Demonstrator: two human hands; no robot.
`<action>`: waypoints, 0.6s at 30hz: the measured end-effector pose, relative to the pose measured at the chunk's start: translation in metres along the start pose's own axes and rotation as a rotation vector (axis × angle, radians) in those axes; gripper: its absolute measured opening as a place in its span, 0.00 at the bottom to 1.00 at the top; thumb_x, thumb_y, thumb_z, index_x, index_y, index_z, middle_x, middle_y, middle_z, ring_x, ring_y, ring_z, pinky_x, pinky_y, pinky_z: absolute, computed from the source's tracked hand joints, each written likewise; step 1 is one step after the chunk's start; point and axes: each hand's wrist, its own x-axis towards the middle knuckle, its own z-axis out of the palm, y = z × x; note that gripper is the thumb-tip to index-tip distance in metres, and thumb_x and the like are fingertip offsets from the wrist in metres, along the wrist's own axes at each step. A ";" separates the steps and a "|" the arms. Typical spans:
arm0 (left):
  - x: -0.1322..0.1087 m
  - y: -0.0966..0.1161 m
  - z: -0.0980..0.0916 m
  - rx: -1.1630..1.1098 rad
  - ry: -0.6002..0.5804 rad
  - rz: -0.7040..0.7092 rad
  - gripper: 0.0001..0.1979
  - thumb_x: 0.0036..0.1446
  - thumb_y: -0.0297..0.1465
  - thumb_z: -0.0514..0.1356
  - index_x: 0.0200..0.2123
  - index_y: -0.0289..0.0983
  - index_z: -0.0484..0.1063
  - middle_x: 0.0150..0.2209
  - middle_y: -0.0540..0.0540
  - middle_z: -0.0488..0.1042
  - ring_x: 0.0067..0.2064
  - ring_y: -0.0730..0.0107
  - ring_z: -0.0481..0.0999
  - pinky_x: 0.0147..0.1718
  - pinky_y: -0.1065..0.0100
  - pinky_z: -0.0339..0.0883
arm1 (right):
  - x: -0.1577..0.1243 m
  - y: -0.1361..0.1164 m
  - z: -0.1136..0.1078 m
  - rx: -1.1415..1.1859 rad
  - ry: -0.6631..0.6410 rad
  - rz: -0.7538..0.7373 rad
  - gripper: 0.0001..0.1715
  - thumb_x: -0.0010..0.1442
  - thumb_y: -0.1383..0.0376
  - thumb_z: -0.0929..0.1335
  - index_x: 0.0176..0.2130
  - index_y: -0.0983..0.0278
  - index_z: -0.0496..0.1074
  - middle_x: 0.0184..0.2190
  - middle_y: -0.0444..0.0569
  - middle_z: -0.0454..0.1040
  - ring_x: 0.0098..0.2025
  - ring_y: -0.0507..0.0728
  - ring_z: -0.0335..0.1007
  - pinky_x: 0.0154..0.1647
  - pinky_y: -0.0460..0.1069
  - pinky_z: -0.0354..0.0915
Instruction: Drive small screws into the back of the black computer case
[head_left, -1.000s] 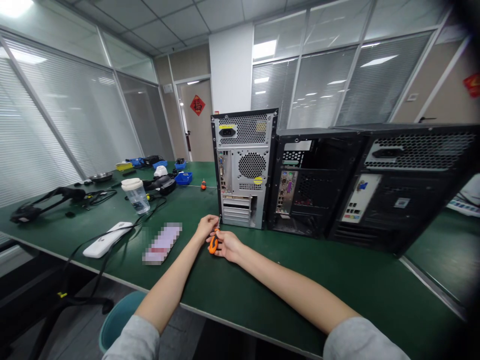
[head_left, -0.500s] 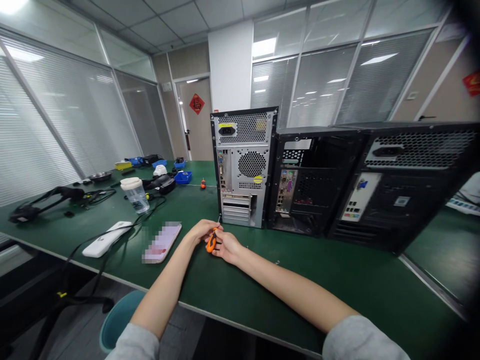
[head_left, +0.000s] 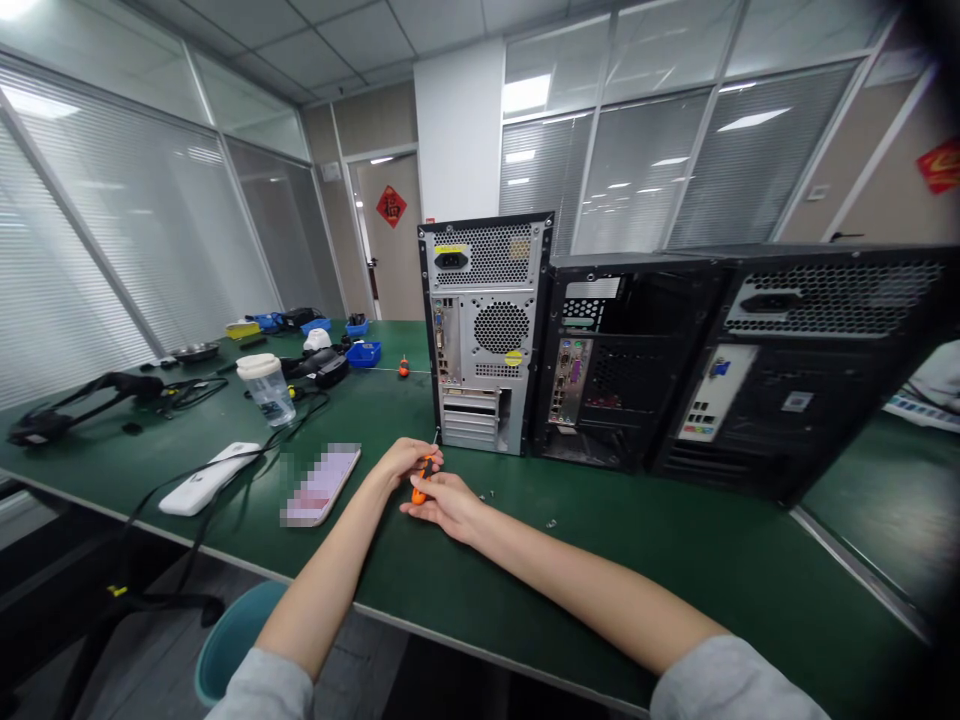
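Right hand (head_left: pixel 448 503) lowered beside screwdriver (head_left: pixel 421 484), silver case (head_left: pixel 484 335) ahead.

Grey sleeves pushed above elbows

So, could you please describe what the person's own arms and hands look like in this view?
Both forearms are bare from the hands back past the elbows. Light grey sleeves, pushed or cut short, cover the upper arms: the left sleeve and the right sleeve. The left hand and right hand wear no gloves; no watch, ring or wristband shows.
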 end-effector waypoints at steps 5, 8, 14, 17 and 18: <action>0.003 -0.002 -0.002 0.007 0.016 0.016 0.17 0.37 0.38 0.64 0.28 0.30 0.71 0.27 0.45 0.73 0.25 0.79 0.70 0.26 0.74 0.63 | -0.004 -0.001 0.000 0.017 0.018 -0.009 0.05 0.56 0.71 0.64 0.28 0.69 0.61 0.18 0.43 0.67 0.19 0.51 0.71 0.22 0.44 0.68; 0.003 -0.003 -0.001 0.019 0.025 0.014 0.18 0.38 0.39 0.64 0.29 0.30 0.71 0.27 0.46 0.73 0.25 0.79 0.70 0.26 0.75 0.62 | -0.005 0.000 -0.002 0.010 0.026 0.010 0.05 0.56 0.70 0.63 0.29 0.69 0.62 0.19 0.44 0.68 0.19 0.53 0.71 0.16 0.43 0.65; 0.001 -0.001 0.000 0.035 0.031 -0.006 0.18 0.38 0.40 0.63 0.29 0.31 0.71 0.27 0.47 0.72 0.25 0.80 0.69 0.23 0.76 0.59 | -0.004 0.001 -0.001 0.025 0.045 0.006 0.04 0.55 0.70 0.64 0.30 0.70 0.63 0.20 0.45 0.69 0.19 0.52 0.71 0.17 0.43 0.63; -0.001 0.000 -0.001 0.043 0.042 -0.011 0.19 0.37 0.41 0.64 0.30 0.31 0.71 0.27 0.47 0.72 0.24 0.80 0.68 0.21 0.77 0.56 | -0.005 0.001 -0.001 0.045 0.043 0.006 0.03 0.56 0.71 0.62 0.30 0.70 0.63 0.22 0.47 0.70 0.19 0.51 0.70 0.18 0.44 0.64; -0.001 0.000 -0.001 0.049 0.047 -0.012 0.20 0.37 0.41 0.64 0.30 0.31 0.71 0.27 0.47 0.72 0.24 0.80 0.68 0.20 0.77 0.55 | -0.005 0.002 0.000 0.052 0.044 0.008 0.03 0.56 0.72 0.62 0.30 0.70 0.63 0.23 0.48 0.71 0.19 0.51 0.70 0.18 0.44 0.64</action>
